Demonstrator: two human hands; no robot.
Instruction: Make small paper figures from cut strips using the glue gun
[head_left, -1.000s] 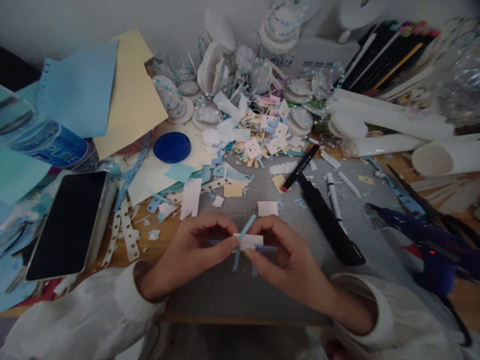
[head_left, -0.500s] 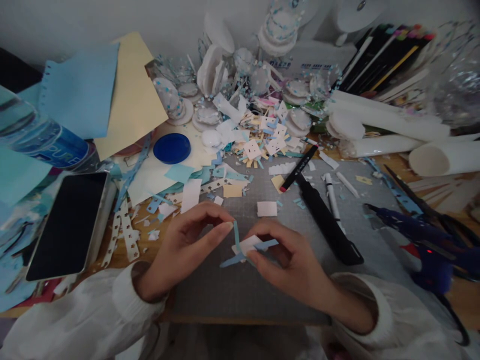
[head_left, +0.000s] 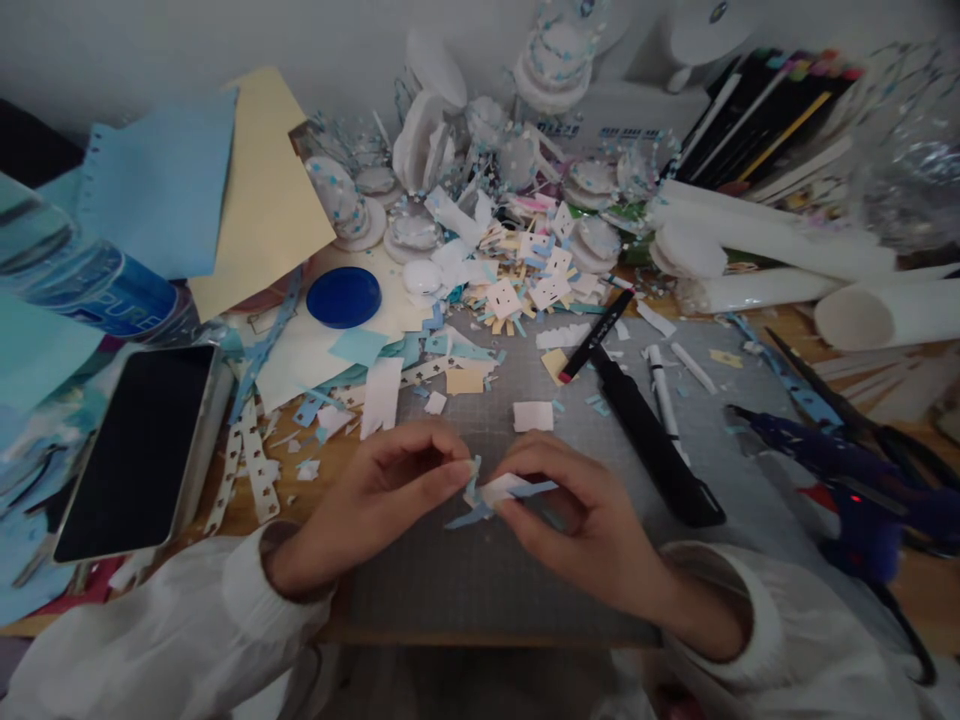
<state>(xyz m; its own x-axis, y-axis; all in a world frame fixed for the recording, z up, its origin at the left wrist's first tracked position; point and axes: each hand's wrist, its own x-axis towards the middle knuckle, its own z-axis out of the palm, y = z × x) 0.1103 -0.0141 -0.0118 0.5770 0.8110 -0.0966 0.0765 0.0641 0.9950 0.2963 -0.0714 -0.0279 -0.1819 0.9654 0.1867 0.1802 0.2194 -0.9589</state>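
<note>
Between the thumb and fingers of my right hand [head_left: 581, 505] is a small white paper piece [head_left: 500, 488]. A blue paper strip [head_left: 466, 517] sticks out of it at the lower left, and another blue strip [head_left: 538, 488] juts out to the right. My left hand [head_left: 397, 485] pinches a pale teal paper strip [head_left: 473, 481] at the left side of the white piece. Just beyond my fingers, a small white paper rectangle [head_left: 533, 416] lies on the grey cutting mat [head_left: 442, 590].
At right lie a black-handled tool [head_left: 656, 440], a marker [head_left: 596, 335] and a blue glue gun [head_left: 855, 500] with a red light. Small paper figures [head_left: 525, 285] are heaped at the back. A phone [head_left: 139, 450] and water bottle [head_left: 97, 270] stand left.
My left hand has come down slightly and closer to the white paper piece, bending the teal strip, which stood up straighter before. My right hand stays nearly where it was.
</note>
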